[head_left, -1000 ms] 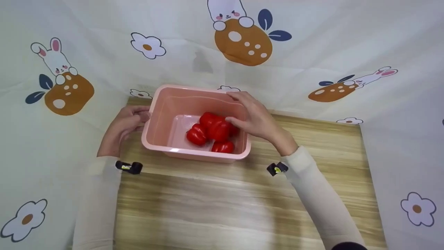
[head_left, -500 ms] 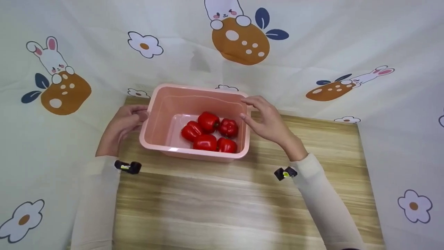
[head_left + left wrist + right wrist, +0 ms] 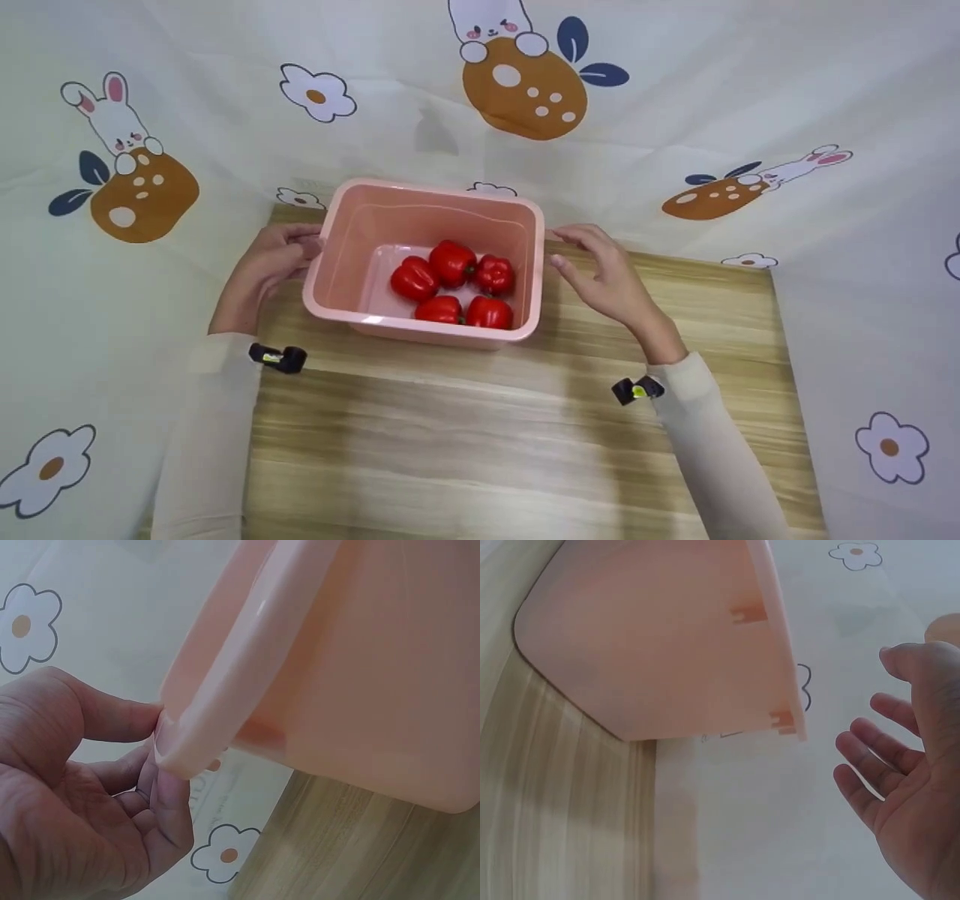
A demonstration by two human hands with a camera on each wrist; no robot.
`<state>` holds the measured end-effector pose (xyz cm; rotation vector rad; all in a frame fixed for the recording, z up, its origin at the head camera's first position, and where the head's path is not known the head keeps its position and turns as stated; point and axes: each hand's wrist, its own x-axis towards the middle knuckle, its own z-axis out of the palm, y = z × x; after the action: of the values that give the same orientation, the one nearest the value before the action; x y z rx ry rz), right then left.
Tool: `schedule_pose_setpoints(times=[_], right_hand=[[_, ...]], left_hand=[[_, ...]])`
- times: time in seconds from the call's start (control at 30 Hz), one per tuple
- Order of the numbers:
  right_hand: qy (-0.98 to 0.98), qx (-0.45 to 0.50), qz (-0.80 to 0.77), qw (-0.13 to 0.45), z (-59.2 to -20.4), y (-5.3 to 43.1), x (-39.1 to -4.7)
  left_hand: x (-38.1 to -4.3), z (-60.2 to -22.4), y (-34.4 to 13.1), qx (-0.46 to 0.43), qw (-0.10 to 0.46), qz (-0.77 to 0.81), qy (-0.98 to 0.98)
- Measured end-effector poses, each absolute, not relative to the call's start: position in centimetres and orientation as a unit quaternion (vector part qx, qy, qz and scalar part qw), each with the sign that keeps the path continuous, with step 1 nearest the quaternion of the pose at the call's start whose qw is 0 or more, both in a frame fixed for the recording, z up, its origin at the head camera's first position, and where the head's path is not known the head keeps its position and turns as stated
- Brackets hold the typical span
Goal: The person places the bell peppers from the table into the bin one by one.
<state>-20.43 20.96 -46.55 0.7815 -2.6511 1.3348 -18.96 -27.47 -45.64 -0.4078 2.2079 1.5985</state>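
A pink plastic basin (image 3: 352, 232) stands at the back of the wooden table. Several red bell peppers (image 3: 452, 262) lie on its floor, grouped toward the right side. At the basin's left end my left hand (image 3: 271, 259) pinches the rim; the left wrist view shows the thumb (image 3: 120, 720) above the lip and curled fingers below it. My right hand (image 3: 606, 281) hovers just off the right rim, its fingers loosely bent and holding nothing. A gap shows between that hand and the basin wall (image 3: 660, 645) in the right wrist view.
Pale cloth (image 3: 390, 142) printed with rabbits and flowers hangs behind and at both sides of the table. The wooden tabletop (image 3: 450, 435) extends in front of the basin and to its right.
My right hand has left the peppers, passed over the right rim and moved outside the basin. The peppers have spread apart on the basin floor. My left hand keeps its place at the rim.
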Motion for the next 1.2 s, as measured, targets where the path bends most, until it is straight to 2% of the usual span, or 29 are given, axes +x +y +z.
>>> schedule_pose_setpoints(times=[0.37,0.7,0.9,0.97,1.2], right_hand=[[-0.865,0.229,0.445,0.038,-47.6,23.0,-19.4],[-0.874,0.176,0.451,0.055,-47.8,25.3,-18.5],[-0.878,0.143,0.45,0.08,-48.2,27.2,-17.4],[-0.881,0.138,0.446,0.078,-48.3,27.9,-17.2],[-0.893,0.129,0.425,0.08,-49.0,29.9,-16.2]], left_hand=[[-18.6,-45.5,-27.3,-0.135,0.197,0.56,0.794],[-17.5,-46.6,-27.3,-0.148,0.133,0.585,0.786],[-17.8,-47.3,-26.9,-0.134,0.117,0.589,0.788],[-17.4,-47.6,-26.8,-0.126,0.09,0.562,0.812],[-14.8,-48.5,-26.1,-0.033,-0.061,0.433,0.899]])
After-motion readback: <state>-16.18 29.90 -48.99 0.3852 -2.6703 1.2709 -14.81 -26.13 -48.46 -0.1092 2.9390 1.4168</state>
